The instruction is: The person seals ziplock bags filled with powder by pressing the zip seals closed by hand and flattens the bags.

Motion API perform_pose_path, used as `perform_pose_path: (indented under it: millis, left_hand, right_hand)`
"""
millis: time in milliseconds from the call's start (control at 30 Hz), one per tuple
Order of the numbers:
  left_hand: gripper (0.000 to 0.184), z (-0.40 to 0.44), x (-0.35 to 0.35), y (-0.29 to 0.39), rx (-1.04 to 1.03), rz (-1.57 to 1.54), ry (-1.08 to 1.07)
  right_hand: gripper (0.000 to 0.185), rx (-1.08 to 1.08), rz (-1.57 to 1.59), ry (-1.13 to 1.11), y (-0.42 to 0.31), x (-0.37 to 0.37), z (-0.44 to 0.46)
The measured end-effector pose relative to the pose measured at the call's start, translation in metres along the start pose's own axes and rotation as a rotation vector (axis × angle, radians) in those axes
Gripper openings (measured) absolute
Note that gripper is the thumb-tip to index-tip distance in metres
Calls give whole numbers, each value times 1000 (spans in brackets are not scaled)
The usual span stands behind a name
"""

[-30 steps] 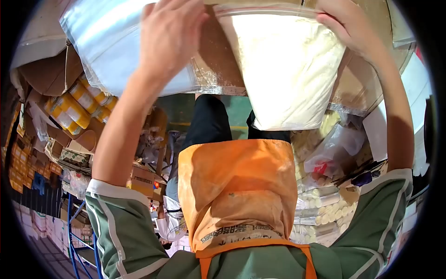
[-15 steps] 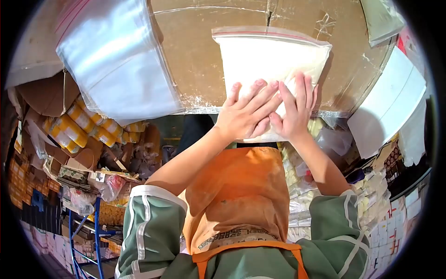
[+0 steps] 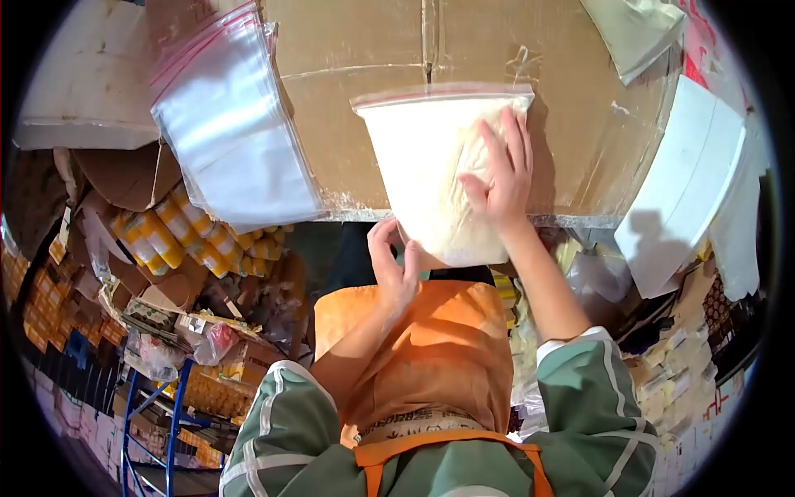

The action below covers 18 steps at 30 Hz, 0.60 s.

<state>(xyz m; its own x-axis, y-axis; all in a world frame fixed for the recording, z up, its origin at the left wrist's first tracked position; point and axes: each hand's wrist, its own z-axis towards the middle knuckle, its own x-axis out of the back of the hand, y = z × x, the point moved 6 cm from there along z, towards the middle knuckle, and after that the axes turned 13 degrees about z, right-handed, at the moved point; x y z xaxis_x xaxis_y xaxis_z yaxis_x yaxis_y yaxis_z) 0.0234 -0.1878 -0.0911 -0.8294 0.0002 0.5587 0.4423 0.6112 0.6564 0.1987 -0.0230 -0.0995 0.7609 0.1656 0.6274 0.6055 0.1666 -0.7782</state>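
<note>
A clear zip-lock bag (image 3: pixel 422 157) filled with cream-white powder lies on the cardboard-covered surface, its bottom end reaching past the near edge. Its red-lined zip runs across the far end. My right hand (image 3: pixel 503 178) rests on the bag's right side with fingers stretched out and thumb apart. At the lower left edge of the bag is my left hand (image 3: pixel 392 267), fingers bent and thumb apart, touching the bag's side. Left of it on the cardboard lies a stack of flat zip-lock bags (image 3: pixel 236 137).
Cardboard (image 3: pixel 348 108) covers the work surface. Another filled bag (image 3: pixel 638 33) lies at the far right, near a curved white panel (image 3: pixel 683 199). Yellow-wrapped rolls (image 3: pixel 199 228) are piled below left, with a blue metal frame (image 3: pixel 172 431) nearer me.
My left hand has moved off the bag's top, down to its lower left edge. My right hand stays on the bag, now at its right side. The view has shifted slightly.
</note>
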Motion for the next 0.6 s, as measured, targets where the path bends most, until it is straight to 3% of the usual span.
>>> perform_pose_path:
  millis: [33,67,100,167,200,233,300,367,467,533,567,600]
  left_hand:
    - [38,-10,-7,-19,242,-196,-51]
    - [30,-16,-12,-26,292,-267,-42]
    - [30,-23,-21,-45,478,-374,-133]
    - [30,-24,-36,-58,536,-767,-329]
    - [55,-24,-43,-64,554,-889,-479]
    - [55,-27,-42,-70,544,-881,-461]
    - [74,-30,-56,-61,592,-1070,-683]
    - [87,-30,-51,-48,583,-981,-783]
    - [72,-25,-48,-6,568,-1192,-853]
    - [53,-16,-57,11,570,-951,-825]
    - [48,-14,-55,33,595,-931,-763]
    - [47,-17,-67,35,703,-977,-726]
  right_hand:
    - [64,35,23,-2,2,2,8]
    - [58,81,28,15,1,5,17]
    - [58,82,34,18,4,8,24]
    - [52,155,3,-40,4,7,38]
    - [47,170,-16,-50,4,7,45]
    - [47,182,1,-43,1,8,50]
    - [43,79,38,-211,6,-3,64]
    - [45,80,42,-219,-2,1,74]
    - [62,-139,45,-546,-8,-6,82]
    - [63,-198,97,-678,-10,-11,80]
    - [62,-98,206,-695,-3,-19,78]
    - [60,-407,443,-811,-12,-13,77]
